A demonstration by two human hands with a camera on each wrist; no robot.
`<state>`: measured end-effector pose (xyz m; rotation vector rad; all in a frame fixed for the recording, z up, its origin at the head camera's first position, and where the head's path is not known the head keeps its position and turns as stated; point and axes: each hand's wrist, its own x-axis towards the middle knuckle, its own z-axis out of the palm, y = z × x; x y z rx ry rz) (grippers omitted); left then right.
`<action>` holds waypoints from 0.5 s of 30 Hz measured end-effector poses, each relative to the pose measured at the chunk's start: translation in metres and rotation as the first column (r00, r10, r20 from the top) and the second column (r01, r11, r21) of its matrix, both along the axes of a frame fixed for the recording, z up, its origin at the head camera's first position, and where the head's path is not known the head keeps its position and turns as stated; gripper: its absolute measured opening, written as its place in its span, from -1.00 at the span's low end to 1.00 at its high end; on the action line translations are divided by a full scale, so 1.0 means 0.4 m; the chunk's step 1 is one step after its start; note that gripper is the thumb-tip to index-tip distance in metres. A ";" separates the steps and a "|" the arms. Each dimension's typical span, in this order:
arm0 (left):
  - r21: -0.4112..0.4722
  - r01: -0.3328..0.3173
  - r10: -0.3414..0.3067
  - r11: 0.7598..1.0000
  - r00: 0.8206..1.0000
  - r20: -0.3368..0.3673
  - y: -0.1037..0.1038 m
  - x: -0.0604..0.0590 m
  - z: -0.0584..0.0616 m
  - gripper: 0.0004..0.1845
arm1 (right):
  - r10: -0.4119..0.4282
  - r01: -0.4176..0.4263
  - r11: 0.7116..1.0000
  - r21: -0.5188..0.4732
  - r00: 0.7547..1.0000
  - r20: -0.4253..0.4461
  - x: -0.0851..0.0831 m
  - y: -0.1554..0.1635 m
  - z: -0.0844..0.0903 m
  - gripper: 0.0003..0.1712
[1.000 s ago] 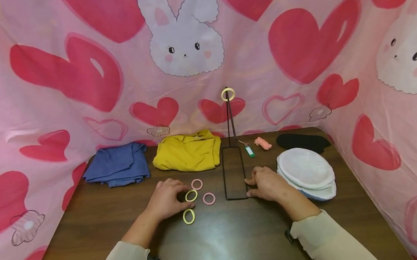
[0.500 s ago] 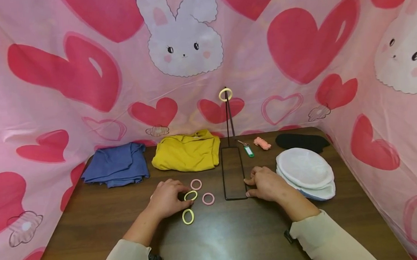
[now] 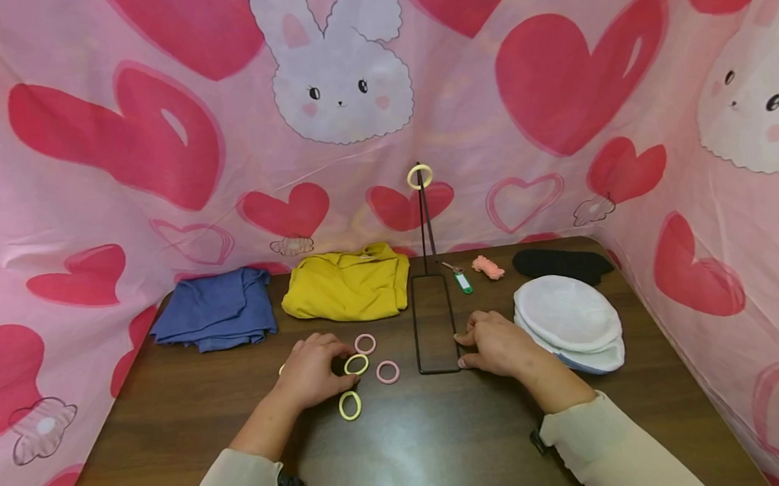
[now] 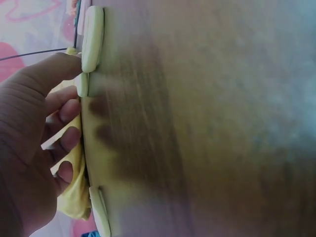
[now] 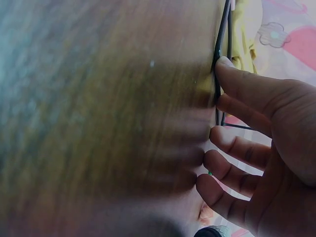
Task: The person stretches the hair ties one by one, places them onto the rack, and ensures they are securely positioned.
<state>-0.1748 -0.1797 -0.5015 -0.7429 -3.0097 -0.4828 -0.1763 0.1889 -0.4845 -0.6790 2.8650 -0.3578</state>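
A black wire stand (image 3: 416, 325) has a flat rectangular base and a tall upright, with a yellow ring (image 3: 411, 184) at its top. My right hand (image 3: 500, 343) holds the base's right side near the front corner with thumb and index fingertips. My left hand (image 3: 311, 367) pinches a second yellow ring (image 3: 366, 368) between thumb and index finger, low over the table. Just in front lies another yellow ring (image 3: 342, 410). Two pink rings, a back one (image 3: 373, 343) and a right one (image 3: 397, 372), lie beside it. Behind the left hand, a yellow edge (image 3: 281, 370) peeks out, mostly hidden.
Folded blue cloth (image 3: 216, 310) and yellow cloth (image 3: 345, 285) lie at the back left. Behind the right hand are keys with a green tag (image 3: 463, 281), a pink cord bundle (image 3: 488, 268), a black cloth item (image 3: 559, 262) and white mesh items (image 3: 567, 313). Printed fabric surrounds the wooden table (image 3: 393, 464).
The yellow ring at my left fingertips has tilted slightly. Both hands stay nearly where they were, and the whole view has shifted a little.
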 end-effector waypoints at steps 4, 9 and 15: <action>-0.013 -0.008 0.008 1.000 1.000 0.011 0.003 -0.004 0.001 -0.68 | -0.003 0.003 1.000 0.002 1.000 -0.001 0.000 0.000 0.001 -0.42; -0.015 -0.001 0.001 1.000 1.000 -0.005 0.004 -0.003 0.000 -0.76 | 0.006 -0.006 1.000 -0.011 1.000 -0.009 0.000 0.001 0.003 -0.43; 0.028 0.017 -0.015 0.999 0.997 -0.070 0.004 0.000 0.007 -0.85 | 0.017 -0.017 1.000 -0.018 1.000 -0.010 0.000 0.000 0.001 -0.43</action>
